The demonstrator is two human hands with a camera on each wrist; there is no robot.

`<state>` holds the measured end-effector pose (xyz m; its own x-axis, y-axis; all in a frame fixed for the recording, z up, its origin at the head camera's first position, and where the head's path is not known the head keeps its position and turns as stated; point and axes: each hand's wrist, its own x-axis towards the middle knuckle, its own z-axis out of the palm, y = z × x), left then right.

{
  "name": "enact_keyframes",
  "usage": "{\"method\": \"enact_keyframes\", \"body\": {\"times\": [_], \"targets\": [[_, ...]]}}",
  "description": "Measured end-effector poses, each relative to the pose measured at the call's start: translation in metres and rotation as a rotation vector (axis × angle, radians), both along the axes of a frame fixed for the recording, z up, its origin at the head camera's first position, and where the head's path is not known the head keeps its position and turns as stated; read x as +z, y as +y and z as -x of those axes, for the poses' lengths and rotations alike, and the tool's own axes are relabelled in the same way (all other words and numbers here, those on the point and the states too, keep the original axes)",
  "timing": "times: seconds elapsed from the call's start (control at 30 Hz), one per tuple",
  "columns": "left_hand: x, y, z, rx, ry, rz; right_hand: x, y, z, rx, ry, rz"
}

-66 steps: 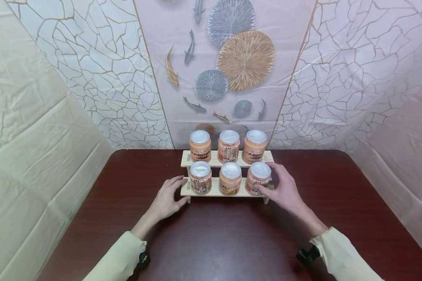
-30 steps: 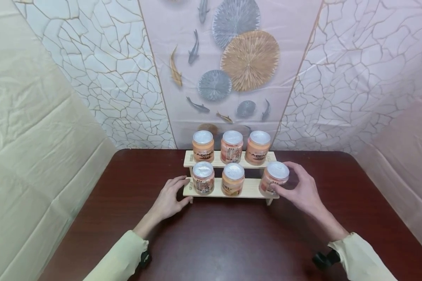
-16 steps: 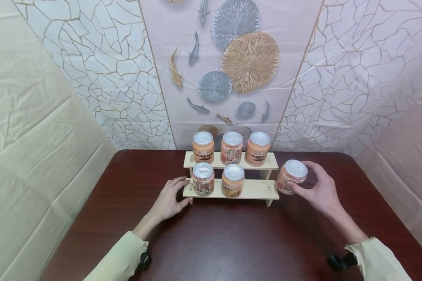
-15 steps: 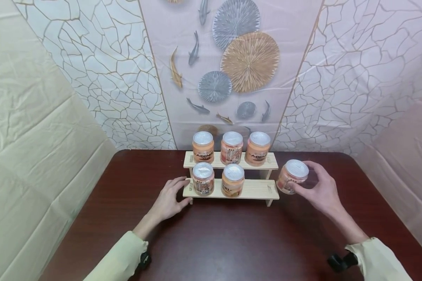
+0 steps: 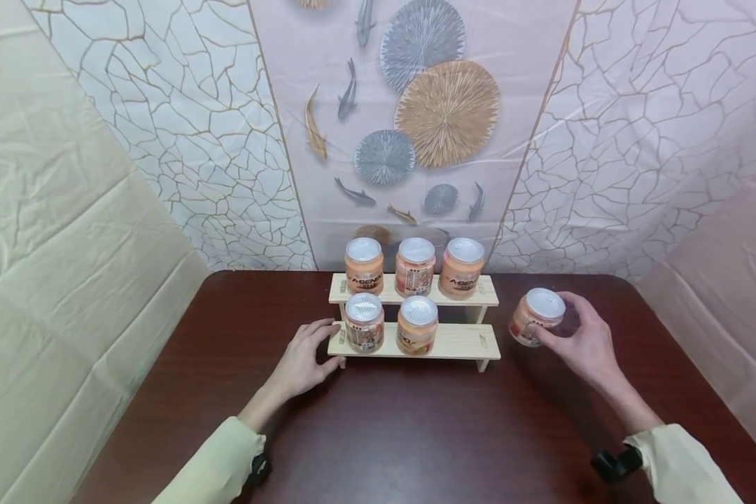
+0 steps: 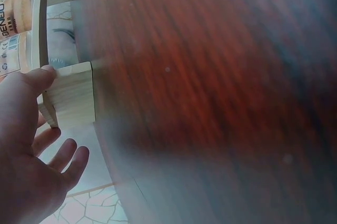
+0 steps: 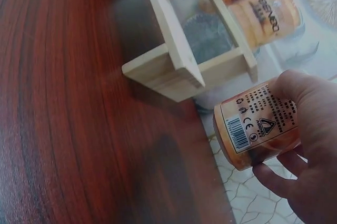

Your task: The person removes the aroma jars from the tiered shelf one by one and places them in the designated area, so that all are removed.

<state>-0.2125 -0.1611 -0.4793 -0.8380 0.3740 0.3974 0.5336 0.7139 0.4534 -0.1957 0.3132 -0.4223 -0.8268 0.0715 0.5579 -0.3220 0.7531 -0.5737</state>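
A two-step wooden display rack (image 5: 456, 340) stands on the dark table in the head view, three jars along its upper step. Two more jars sit on the lower step, a red-labelled jar (image 5: 364, 329) and an orange jar (image 5: 417, 329). My right hand (image 5: 587, 348) grips a silver-lidded jar (image 5: 524, 323), slightly tilted and held off the rack's right end. Its printed label with a barcode (image 7: 238, 134) shows in the right wrist view. At the rack's left end, my left hand (image 5: 300, 358) holds the lower board between thumb and finger; other fingers are spread in the left wrist view.
The dark reddish table (image 5: 390, 434) extends in front and to both sides of the rack. Close behind the rack hangs a patterned cloth (image 5: 409, 210). Pale cloth walls (image 5: 57, 231) flank the table. On the upper step, the right jar (image 5: 461, 269) is nearest the held one.
The right hand has lifted the front-right jar off the lower step and carried it rightward, past the rack's end. My left hand stays at the rack's left end.
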Motion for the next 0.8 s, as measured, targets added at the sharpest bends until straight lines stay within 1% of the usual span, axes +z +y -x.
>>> {"method": "enact_keyframes", "body": {"times": [0.1,0.33,0.6,0.8], "targets": [[0.0,0.0,-0.001,0.002,0.003,-0.005,-0.005,0.002,0.002,-0.004,-0.018,-0.001],[-0.002,0.0,0.0,-0.006,0.037,-0.015,-0.013,0.006,0.007,-0.017,-0.051,-0.004],[-0.002,0.001,-0.001,-0.003,0.029,-0.012,-0.019,0.007,0.01,-0.003,-0.065,0.002],[-0.002,0.0,0.0,0.003,0.002,-0.006,-0.022,0.007,0.011,0.002,-0.076,-0.012]]}}
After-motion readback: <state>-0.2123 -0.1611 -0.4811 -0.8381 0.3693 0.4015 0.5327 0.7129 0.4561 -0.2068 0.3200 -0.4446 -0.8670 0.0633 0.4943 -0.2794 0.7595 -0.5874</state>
